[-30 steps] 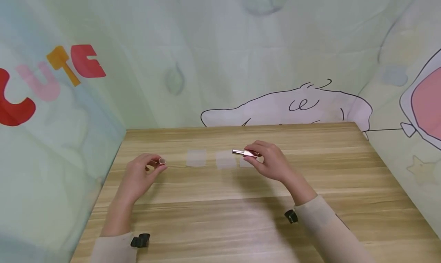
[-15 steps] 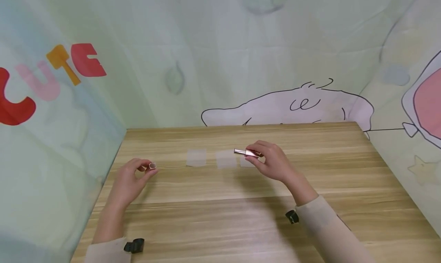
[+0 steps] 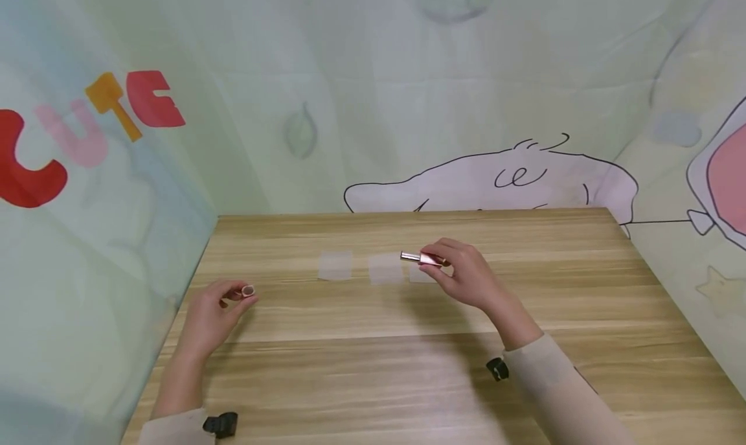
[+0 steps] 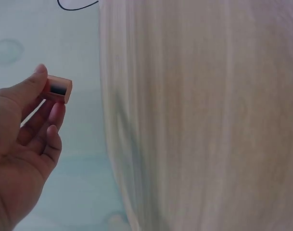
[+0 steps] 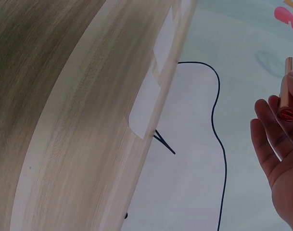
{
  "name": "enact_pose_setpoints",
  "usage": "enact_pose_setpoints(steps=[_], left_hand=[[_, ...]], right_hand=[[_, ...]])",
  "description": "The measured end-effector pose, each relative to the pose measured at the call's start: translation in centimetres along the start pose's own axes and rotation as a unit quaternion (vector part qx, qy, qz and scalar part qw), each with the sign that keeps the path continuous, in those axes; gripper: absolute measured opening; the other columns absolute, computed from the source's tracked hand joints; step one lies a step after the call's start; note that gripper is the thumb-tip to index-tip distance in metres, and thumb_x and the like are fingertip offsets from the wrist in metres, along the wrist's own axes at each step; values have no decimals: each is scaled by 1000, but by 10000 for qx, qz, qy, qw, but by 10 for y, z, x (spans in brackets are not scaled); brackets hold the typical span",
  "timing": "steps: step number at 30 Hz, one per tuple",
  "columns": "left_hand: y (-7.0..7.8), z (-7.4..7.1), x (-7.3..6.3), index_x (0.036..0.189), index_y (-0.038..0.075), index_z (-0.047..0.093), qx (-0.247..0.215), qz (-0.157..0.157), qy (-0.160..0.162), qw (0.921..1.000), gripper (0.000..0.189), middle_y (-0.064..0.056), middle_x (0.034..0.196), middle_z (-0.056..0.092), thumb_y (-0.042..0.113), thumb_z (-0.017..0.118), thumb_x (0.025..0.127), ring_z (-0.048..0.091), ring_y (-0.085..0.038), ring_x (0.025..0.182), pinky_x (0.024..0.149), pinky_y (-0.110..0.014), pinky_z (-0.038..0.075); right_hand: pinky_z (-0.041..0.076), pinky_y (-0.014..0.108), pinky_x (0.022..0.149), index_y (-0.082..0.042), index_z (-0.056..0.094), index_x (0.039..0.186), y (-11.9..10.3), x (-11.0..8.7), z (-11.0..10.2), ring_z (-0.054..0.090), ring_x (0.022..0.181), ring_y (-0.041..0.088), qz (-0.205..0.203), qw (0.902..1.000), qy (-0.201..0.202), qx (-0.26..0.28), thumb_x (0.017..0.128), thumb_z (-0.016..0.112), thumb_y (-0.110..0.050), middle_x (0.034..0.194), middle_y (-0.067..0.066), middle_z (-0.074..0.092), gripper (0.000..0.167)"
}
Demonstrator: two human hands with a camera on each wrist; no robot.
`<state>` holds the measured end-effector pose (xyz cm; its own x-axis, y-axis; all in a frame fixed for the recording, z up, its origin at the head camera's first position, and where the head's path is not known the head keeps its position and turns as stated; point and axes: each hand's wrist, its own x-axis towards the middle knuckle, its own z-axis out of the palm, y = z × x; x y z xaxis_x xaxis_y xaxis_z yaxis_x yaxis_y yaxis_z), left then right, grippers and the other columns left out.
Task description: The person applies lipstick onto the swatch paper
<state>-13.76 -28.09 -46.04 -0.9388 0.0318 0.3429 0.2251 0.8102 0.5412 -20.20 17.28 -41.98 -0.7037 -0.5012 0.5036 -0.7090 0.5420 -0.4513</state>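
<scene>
By the right hand (image 3: 467, 275) a shiny tube (image 3: 429, 259) is pinched above the wood-grained table (image 3: 361, 380), long axis crosswise, narrow end pointed left; well apart, a hollow cap (image 4: 58, 89) is pinched by the left hand (image 3: 210, 319); pale squares (image 3: 335, 266) are laid on the table, backed by cartoon-printed cloth (image 3: 373, 108)

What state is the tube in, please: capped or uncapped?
Uncapped: the right hand holds the tube, the left hand the hollow cap, well apart.
</scene>
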Motion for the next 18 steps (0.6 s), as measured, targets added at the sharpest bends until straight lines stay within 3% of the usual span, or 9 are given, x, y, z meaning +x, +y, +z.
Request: enact_pose_setpoints(steps=[6, 12, 18], left_hand=[[-8, 1, -4, 103, -4, 73, -168, -303, -176, 9992, 23, -14, 93, 73, 7, 81, 85, 68, -26, 82, 66, -24, 54], [-13, 1, -8, 110, -7, 71, -341, -999, -879, 9905, 29, -18, 98, 73, 15, 77, 92, 70, -26, 86, 69, -21, 54], [-17, 5, -9, 108, -3, 72, -157, -1059, -1091, 9883, 26, -11, 94, 74, 16, 77, 91, 69, -21, 83, 70, -27, 54]], right_hand=[[58, 29, 70, -5, 74, 105, 0, -1, 1, 64, 78, 10, 1, 10000, -12, 28, 89, 79, -13, 89, -1, 68, 19], [58, 29, 70, -4, 74, 106, 0, -2, 1, 63, 78, 10, 57, 10000, -34, 12, 89, 79, -14, 90, 0, 68, 20], [58, 29, 70, -5, 74, 106, 1, -3, 1, 64, 79, 10, 63, 10000, -40, 24, 89, 79, -15, 92, 0, 69, 20]])
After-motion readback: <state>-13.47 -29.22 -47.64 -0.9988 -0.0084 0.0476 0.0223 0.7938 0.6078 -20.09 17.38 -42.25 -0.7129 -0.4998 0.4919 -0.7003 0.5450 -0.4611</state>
